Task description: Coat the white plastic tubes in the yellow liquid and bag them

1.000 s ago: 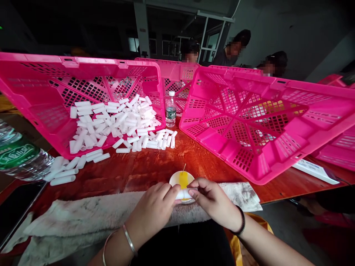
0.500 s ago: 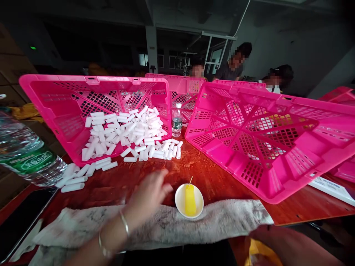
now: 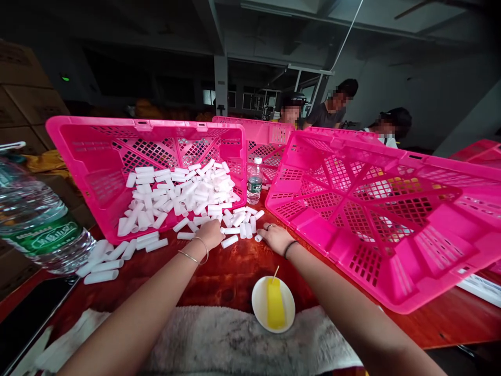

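My left hand [image 3: 210, 235] is at the front of a spread of short white tubes [image 3: 183, 193], its fingers curled in around the end of a white tube [image 3: 230, 231]. Facing it, my right hand [image 3: 276, 239] reaches in from the other side, fingertips pinched on a small white tube [image 3: 259, 238]. Its fingertips partly hide that tube. The loose tubes spill from a pink crate [image 3: 86, 151] tipped on its side. Nearer to me, a white bowl [image 3: 289, 303] holds a yellow block [image 3: 276, 308] with a thin stick poking up.
A second pink crate [image 3: 352, 209] leans at right. A small water bottle [image 3: 254, 183] stands between the crates; a large one [image 3: 47, 224] tilts at left. A grey cloth [image 3: 203, 339] covers the front edge of the red table [image 3: 219, 277]. Several people work beyond.
My left hand has moved forward to the tubes. My right hand has left the yellow item at the lower right and come to the tubes' front edge.
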{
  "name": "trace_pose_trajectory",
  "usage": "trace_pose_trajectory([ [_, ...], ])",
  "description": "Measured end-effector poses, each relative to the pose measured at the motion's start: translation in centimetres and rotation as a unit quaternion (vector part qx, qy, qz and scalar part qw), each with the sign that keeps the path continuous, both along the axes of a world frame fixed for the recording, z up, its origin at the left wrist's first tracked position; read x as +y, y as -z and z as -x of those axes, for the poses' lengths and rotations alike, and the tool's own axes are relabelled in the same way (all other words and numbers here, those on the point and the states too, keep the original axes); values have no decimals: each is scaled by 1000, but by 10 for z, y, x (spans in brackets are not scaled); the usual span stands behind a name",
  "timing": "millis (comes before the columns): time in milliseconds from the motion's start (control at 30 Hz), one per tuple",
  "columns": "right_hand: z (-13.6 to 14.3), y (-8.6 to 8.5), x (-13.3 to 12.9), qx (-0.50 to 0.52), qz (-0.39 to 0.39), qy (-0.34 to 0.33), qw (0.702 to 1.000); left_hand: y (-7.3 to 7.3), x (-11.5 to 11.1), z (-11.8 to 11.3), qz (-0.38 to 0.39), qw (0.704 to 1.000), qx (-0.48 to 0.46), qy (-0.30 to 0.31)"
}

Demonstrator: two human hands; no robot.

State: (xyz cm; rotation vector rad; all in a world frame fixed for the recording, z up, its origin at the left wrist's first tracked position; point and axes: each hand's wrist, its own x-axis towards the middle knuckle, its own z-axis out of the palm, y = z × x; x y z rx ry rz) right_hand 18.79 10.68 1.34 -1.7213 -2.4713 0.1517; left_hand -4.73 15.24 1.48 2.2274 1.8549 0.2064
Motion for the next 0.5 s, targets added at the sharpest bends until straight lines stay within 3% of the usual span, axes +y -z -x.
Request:
trace_pose_trajectory([
  [167, -48, -8, -61, 39, 3, 30, 999, -19, -47, 12, -24, 997, -45, 66],
  [233, -66, -13, -94, 133, -4, 52, 990, -25, -75, 16, -39, 991, -87, 96],
  [300, -76, -13, -125, 277, 12, 37, 960, -26, -104, 18, -42, 979, -151, 129],
  [400, -70, -3, -155, 424, 58, -17, 903, -18, -144, 9, -39, 959, -230, 163],
  [500, -48, 16, -160, 427, 10, -42, 903, -6, -170, -8, -15, 951, -260, 169],
])
